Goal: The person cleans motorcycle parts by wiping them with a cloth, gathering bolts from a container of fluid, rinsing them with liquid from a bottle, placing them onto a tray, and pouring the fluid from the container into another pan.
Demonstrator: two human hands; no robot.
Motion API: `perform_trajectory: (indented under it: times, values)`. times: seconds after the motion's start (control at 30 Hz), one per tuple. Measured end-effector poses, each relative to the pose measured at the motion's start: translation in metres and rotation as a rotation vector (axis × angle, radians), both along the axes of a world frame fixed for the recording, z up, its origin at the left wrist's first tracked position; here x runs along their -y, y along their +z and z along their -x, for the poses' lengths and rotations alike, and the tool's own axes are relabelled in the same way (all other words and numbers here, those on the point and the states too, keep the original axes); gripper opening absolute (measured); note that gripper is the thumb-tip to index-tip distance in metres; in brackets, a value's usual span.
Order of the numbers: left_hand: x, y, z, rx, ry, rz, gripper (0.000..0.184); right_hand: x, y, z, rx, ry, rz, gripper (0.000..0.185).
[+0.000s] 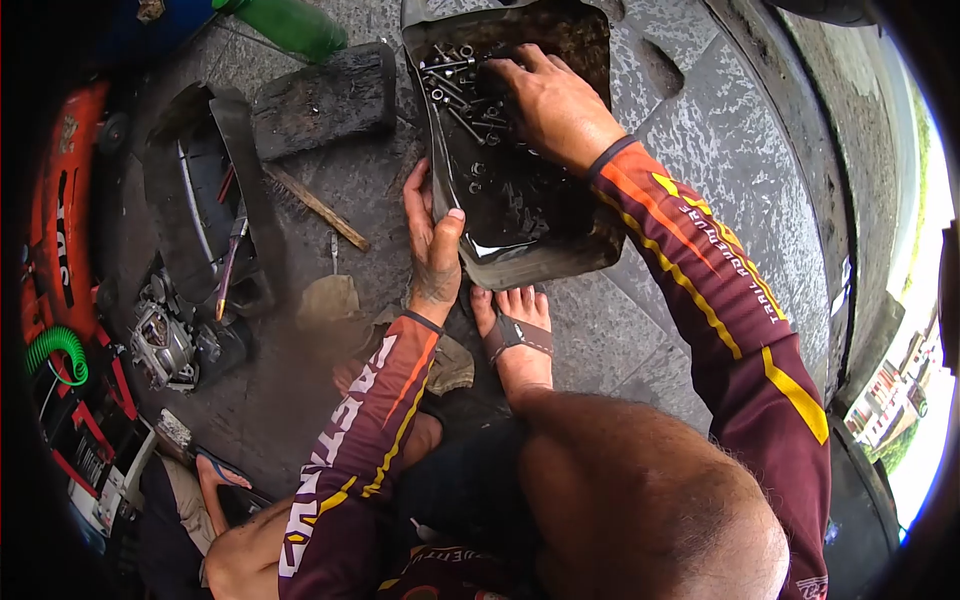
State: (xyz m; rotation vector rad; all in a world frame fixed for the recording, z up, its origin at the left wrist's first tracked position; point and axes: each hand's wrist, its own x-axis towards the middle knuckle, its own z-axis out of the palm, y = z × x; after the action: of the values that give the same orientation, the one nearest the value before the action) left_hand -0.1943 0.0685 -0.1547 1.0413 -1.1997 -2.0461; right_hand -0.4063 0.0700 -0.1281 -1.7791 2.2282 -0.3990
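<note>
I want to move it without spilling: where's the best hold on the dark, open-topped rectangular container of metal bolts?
Likely grip the container by its two long, raised walls, one hand from each side, thumbs at the rim. The bare left hand already holds the left wall. Gripping nearer the far end may balance better, as the loose bolts bunch there.

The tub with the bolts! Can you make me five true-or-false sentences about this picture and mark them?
1. The left hand holds the tub by its side. True.
2. The right hand is outside the tub. False: the right hand is inside, by the bolts.
3. A wooden stick lies left of the tub. True.
4. The green coil is at the picture's right. False: the green coil is at the left.
5. Both sleeves have yellow stripes. True.
</note>
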Motion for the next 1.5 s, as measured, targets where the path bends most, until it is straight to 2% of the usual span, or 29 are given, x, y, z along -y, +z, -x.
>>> perform_trajectory:
  times: [0.1, 0.33, 0.47, 0.53, 0.57, 0.6, 0.67, 0.7, 0.97, 1.03, 1.13, 1.27, 1.33, 1.5]
  values:
    - [0.000, -0.002, -0.001, -0.011, 0.011, 0.002, 0.074, -0.017, 0.009, -0.007, 0.047, 0.023, -0.150, 0.051]
    - [0.000, 0.001, 0.000, 0.004, -0.015, 0.032, 0.073, -0.023, 0.016, -0.003, 0.045, 0.081, -0.191, 0.043]
    - [0.000, -0.001, 0.000, 0.002, -0.010, 0.011, 0.074, -0.012, 0.016, 0.005, 0.044, 0.017, -0.186, 0.042]
    - [0.000, -0.001, 0.000, -0.007, 0.002, 0.000, 0.074, -0.001, 0.018, 0.004, 0.080, -0.014, -0.053, 0.040]
    - [0.000, 0.000, 0.000, -0.005, 0.002, 0.000, 0.074, 0.005, 0.018, 0.001, 0.098, -0.040, -0.043, 0.047]
    - [-0.001, 0.001, 0.000, -0.004, -0.001, 0.003, 0.075, 0.009, 0.015, -0.004, 0.100, -0.041, -0.042, 0.047]
    - [0.000, 0.004, 0.001, -0.003, -0.005, 0.009, 0.075, 0.018, 0.007, -0.013, -0.075, -0.019, -0.028, 0.049]
    - [0.000, 0.005, 0.001, -0.003, -0.006, 0.008, 0.075, 0.022, 0.012, -0.016, -0.069, -0.019, -0.161, 0.054]
    - [0.000, -0.001, -0.001, -0.021, 0.016, 0.001, 0.073, 0.013, 0.005, -0.008, -0.054, 0.098, -0.172, 0.053]
    - [0.000, 0.001, 0.000, -0.011, 0.017, 0.010, 0.073, 0.021, 0.007, -0.007, 0.045, -0.105, -0.057, 0.050]
    - [0.000, 0.001, 0.002, -0.025, 0.020, 0.001, 0.073, 0.028, 0.002, -0.013, -0.037, -0.083, 0.026, 0.052]
    - [0.002, -0.004, -0.001, -0.008, 0.033, -0.029, 0.073, 0.029, 0.004, -0.001, -0.005, 0.028, -0.114, 0.048]
    - [0.002, -0.005, -0.003, 0.027, 0.003, 0.032, 0.073, 0.027, 0.001, 0.004, -0.011, -0.042, -0.041, 0.034]
    - [0.001, -0.002, 0.000, 0.004, 0.011, 0.025, 0.071, 0.038, -0.007, 0.005, -0.023, -0.132, 0.152, 0.021]
